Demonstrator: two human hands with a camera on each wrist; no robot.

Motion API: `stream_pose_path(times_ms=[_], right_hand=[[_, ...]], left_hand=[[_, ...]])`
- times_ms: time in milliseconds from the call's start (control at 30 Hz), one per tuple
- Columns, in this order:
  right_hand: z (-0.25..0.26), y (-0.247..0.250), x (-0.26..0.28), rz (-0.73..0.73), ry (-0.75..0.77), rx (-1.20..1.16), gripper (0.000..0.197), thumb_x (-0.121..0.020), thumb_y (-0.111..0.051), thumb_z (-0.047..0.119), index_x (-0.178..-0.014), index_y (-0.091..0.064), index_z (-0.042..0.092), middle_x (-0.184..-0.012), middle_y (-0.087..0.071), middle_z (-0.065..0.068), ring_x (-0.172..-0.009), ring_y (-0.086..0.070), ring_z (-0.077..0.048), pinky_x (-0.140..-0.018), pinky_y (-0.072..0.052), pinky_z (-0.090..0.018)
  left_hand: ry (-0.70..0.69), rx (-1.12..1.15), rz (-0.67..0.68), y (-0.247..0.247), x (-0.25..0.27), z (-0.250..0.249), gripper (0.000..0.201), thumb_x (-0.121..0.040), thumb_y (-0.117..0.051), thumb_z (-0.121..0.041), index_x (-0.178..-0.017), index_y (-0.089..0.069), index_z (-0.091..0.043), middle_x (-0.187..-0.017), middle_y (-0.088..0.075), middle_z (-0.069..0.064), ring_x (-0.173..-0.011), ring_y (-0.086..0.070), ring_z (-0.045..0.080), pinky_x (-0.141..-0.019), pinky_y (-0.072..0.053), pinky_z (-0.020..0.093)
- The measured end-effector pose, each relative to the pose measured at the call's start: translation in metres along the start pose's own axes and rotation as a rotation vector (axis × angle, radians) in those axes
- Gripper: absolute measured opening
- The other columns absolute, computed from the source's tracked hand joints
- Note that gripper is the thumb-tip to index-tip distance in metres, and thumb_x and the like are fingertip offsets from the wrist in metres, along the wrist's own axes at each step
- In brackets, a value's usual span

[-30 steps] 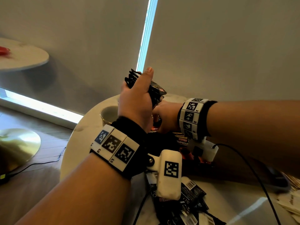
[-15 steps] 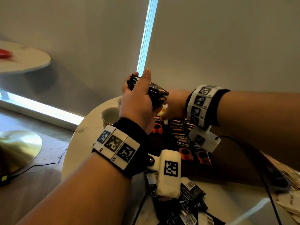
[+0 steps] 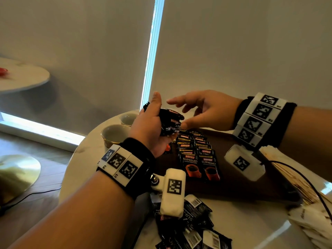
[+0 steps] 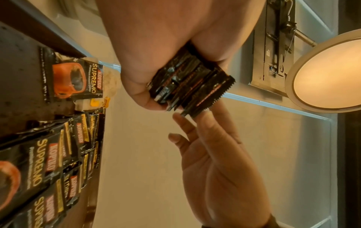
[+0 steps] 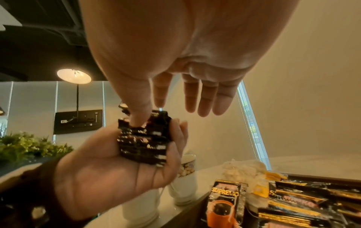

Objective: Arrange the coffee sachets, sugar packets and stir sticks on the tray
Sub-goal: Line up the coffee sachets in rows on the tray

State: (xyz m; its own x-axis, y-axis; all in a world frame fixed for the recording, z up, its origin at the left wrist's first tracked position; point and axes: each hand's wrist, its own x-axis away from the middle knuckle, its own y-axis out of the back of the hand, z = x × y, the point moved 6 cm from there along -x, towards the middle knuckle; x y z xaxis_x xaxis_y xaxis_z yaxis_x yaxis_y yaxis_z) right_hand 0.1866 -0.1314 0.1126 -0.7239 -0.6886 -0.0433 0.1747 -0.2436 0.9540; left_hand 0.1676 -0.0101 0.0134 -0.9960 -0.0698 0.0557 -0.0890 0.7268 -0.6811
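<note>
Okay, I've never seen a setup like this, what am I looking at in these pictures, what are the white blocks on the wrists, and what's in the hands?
No machine here: a person works with two bare hands, wearing three cameras. The big view comes from the head; the white blocks under the patterned wristbands are wrist cameras looking along each hand.

The left hand grips a bundle of black coffee sachets. The right hand is open, its fingers straight; its thumb seems to touch the bundle's edge, though it pinches nothing.

Below, on a dark tray, sachets lie in two overlapping rows. The tray sits on a pale round table with two cups, loose sachets in front and pale packets at the right.
</note>
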Motion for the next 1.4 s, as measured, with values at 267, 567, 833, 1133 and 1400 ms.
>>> stream_pose_path(times_ms=[267,567,833,1133,1400], right_hand=[[0.003,0.001,0.003,-0.112,0.012,0.007,0.015,-0.094,-0.066,0.036,-0.102,-0.07,0.047,-0.102,-0.071,0.02,-0.096,-0.063,0.006,-0.098,-0.051,-0.036],[0.002,-0.004,-0.002,-0.143,0.006,-0.009,0.021,-0.095,-0.065,0.025,-0.111,-0.071,0.038,-0.096,-0.073,0.018,-0.091,-0.064,0.005,-0.084,-0.046,-0.019],[-0.005,-0.005,-0.006,-0.242,-0.007,-0.034,0.013,-0.097,-0.063,0.025,-0.104,-0.074,0.03,-0.085,-0.071,0.008,-0.079,-0.064,-0.01,-0.078,-0.054,-0.029],[-0.009,-0.005,0.002,-0.318,-0.024,0.051,0.023,-0.094,-0.066,0.023,-0.078,-0.059,0.037,-0.07,-0.058,0.01,-0.06,-0.049,-0.005,-0.057,-0.035,-0.018],[-0.02,-0.001,0.01,-0.287,-0.059,-0.084,0.011,-0.088,-0.074,0.027,-0.079,-0.068,0.028,-0.079,-0.069,0.0,-0.075,-0.064,-0.017,-0.073,-0.054,-0.035]], left_hand=[[0.056,-0.009,0.029,-0.005,0.002,0.008,0.054,-0.096,-0.05,-0.063,-0.129,-0.052,-0.02,-0.116,-0.068,0.017,-0.099,-0.066,0.03,-0.068,-0.052,0.042],[0.076,0.062,0.056,-0.002,-0.007,0.013,0.072,-0.092,-0.048,-0.069,-0.134,-0.055,-0.011,-0.123,-0.067,0.016,-0.098,-0.066,0.027,-0.069,-0.06,0.037],[0.068,0.054,0.027,0.001,-0.01,0.014,0.067,-0.096,-0.043,-0.067,-0.133,-0.06,-0.014,-0.11,-0.063,0.011,-0.097,-0.063,0.023,-0.071,-0.058,0.035],[0.062,0.003,0.03,-0.004,-0.004,0.014,0.06,-0.094,-0.059,-0.055,-0.134,-0.058,-0.01,-0.088,-0.069,0.005,-0.079,-0.069,0.02,-0.058,-0.057,0.033],[0.111,-0.077,0.042,-0.004,-0.003,0.016,0.062,-0.092,-0.063,-0.057,-0.136,-0.056,-0.013,-0.102,-0.068,0.009,-0.086,-0.066,0.023,-0.062,-0.056,0.035]])
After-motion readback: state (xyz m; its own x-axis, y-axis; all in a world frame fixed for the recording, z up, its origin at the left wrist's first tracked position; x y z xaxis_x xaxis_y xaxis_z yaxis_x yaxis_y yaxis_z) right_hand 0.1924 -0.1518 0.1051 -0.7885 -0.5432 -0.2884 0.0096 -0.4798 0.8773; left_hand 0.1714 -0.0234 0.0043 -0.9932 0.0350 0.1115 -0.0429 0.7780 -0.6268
